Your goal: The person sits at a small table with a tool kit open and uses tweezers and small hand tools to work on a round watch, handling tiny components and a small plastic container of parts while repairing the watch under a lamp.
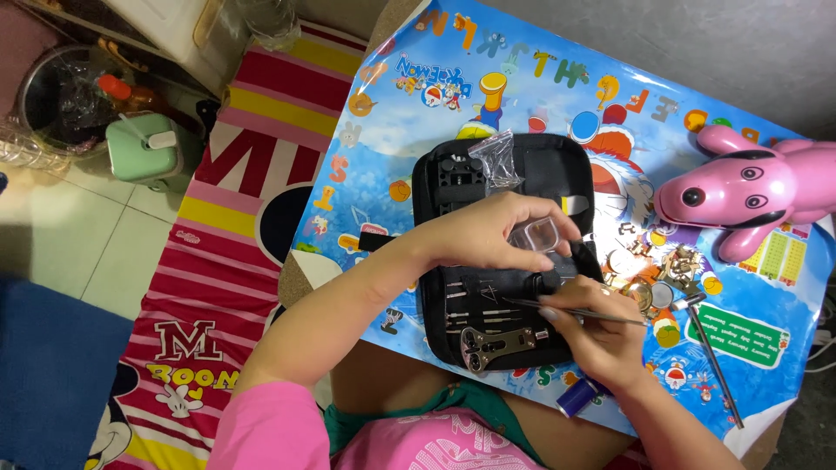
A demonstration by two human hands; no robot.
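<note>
My left hand holds a small clear plastic box over an open black tool case on the low table. My right hand grips thin metal tweezers, their tip pointing left over the case. Inside the case lie several small tools in loops and a grey metal wrench-like opener. A clear plastic bag rests on the case's upper half.
A colourful cartoon alphabet sheet covers the table. A pink toy dog stands at the right, watch parts and a long thin tool beside the case. A striped mat and a green pot are on the floor at left.
</note>
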